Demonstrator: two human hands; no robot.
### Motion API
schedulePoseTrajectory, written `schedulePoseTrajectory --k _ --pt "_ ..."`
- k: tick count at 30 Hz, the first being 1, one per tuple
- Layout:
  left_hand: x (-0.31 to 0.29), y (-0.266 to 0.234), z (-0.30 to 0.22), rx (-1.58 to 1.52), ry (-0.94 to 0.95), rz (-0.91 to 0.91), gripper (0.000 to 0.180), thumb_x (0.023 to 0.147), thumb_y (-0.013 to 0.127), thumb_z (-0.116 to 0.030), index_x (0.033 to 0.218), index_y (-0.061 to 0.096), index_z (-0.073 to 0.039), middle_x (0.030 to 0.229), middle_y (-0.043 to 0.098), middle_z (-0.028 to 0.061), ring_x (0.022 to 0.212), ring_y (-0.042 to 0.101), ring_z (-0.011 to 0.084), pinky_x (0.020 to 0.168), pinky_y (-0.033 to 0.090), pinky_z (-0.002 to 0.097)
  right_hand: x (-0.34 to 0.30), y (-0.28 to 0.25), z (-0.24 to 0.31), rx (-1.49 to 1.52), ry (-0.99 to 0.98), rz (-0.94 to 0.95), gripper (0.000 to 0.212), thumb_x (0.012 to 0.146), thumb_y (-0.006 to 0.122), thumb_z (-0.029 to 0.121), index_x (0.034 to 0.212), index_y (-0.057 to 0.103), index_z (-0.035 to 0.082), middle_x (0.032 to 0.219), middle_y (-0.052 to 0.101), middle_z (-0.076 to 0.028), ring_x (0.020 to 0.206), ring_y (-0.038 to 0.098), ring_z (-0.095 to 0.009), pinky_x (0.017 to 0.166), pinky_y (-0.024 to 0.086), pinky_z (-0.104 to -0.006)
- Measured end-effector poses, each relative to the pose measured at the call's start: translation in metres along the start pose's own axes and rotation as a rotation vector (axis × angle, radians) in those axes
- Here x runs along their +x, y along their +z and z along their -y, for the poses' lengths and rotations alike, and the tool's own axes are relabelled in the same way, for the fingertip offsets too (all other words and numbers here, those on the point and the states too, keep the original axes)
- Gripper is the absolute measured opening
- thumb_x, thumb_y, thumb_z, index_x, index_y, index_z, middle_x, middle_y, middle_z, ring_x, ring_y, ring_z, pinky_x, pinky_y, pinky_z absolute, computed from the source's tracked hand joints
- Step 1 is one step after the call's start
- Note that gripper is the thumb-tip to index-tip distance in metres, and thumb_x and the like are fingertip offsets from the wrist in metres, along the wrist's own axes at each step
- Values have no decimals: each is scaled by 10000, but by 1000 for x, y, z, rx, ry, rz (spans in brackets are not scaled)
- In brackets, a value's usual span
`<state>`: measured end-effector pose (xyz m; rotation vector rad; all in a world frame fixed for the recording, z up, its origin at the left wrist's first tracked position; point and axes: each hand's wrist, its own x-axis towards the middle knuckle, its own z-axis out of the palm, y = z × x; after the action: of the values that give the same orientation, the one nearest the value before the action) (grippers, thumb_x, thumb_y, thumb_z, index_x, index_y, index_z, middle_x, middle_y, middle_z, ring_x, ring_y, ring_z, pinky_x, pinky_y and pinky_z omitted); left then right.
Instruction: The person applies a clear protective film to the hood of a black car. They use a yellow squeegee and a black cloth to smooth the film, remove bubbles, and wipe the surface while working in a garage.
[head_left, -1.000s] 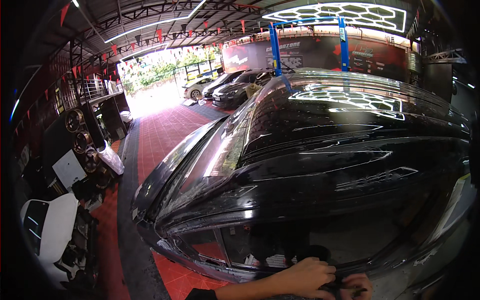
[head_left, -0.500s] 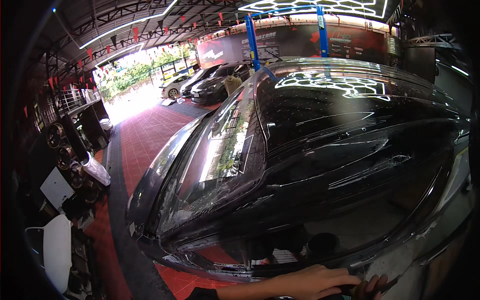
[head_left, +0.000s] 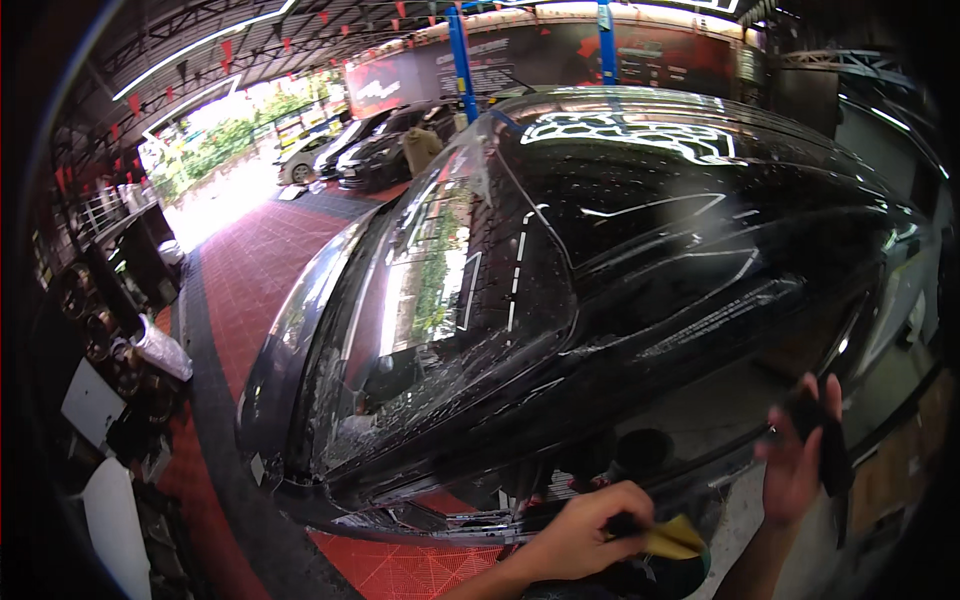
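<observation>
At the lower edge my left hand pinches a yellow blade that looks like a squeegee, with a dark part at the fingers. The blade is blurred and points right. Further right my right hand is raised, fingers upward and partly bent, with a dark flat thing held at it; its kind cannot be made out. Both hands are in front of the side of a glossy black car, whose roof and side carry wet-looking streaks and wrinkled clear film. The windshield shows drops and reflections.
Red floor tiles run along the car's left. Shelving with dark round parts, a plastic-wrapped roll and a white chair stand at the left. Blue lift posts, parked cars and a person are farther back.
My hands were together at the lower right. They have come apart: the right one is raised, the left shows the yellow blade. The view has turned slightly right and downward.
</observation>
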<state>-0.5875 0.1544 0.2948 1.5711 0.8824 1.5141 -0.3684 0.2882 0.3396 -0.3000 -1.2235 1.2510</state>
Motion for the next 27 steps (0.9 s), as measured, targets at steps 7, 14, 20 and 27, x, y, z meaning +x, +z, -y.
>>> schedulePoseTrajectory --k 7,14,20,27 --pt "-36 -18 -23 -692 -162 -220 177 926 601 24 995 473 -77 1186 625 294 1229 583 323 1004 502 428 44 57 -13 -1120 -485 432 690 807 745 367 1357 536 6 1408 551 -172 1299 533 -300 1096 329 -417" --pt "-64 -32 -24 -892 1 -143 573 1006 544 -254 1423 317 68 904 638 277 854 676 412 915 493 604 34 120 -44 -1334 -693 656 612 690 652 95 1296 594 39 1410 541 -60 1148 522 -272 976 414 -405" --pt "-80 -66 -29 -696 213 -239 674 978 573 -449 1447 417 8 828 583 78 742 587 212 720 491 399 58 112 -40 -1605 -832 628 594 732 673 293 1286 607 87 1396 534 -11 1109 495 -238 962 358 -425" --pt "-96 -94 -20 -951 526 -398 701 1030 202 -601 1447 383 -67 1282 618 157 1088 648 361 933 497 539 49 132 -46 -1591 -748 736 651 766 683 453 1330 574 147 1411 505 -22 1311 383 -269 1136 154 -565"
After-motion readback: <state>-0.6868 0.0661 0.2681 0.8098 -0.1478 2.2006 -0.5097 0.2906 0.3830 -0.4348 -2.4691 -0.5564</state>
